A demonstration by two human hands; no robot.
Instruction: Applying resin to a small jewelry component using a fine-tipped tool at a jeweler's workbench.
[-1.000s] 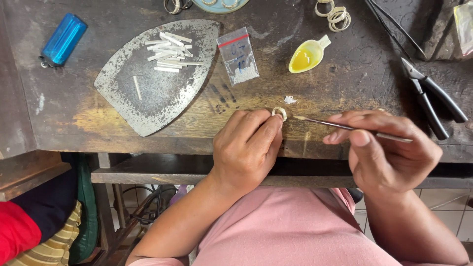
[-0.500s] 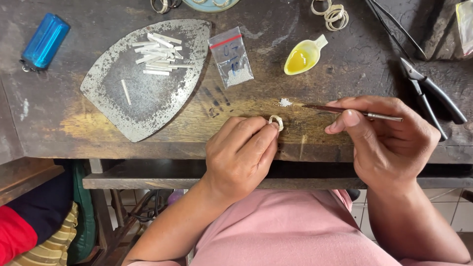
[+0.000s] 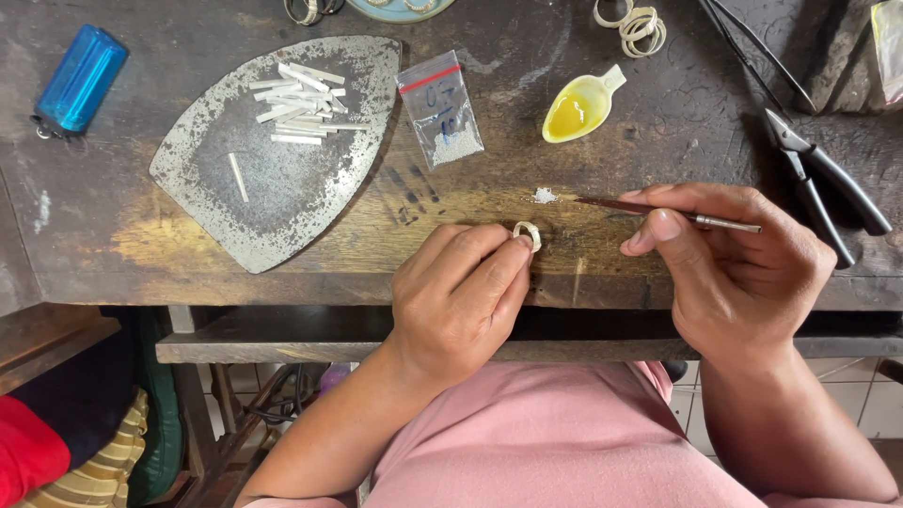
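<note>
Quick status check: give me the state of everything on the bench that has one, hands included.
Left hand: pinching the ring upright at the bench edge.
Ring: held, standing on edge.
Right hand: gripping the thin brush.
Brush: held level, tip near the white powder, not touching the ring.
Yellow dish: holds yellow liquid.
Plastic bag: sealed, lying flat.
Pliers: lying on the bench, jaws shut.
Blue lighter: lying flat, unlit.
</note>
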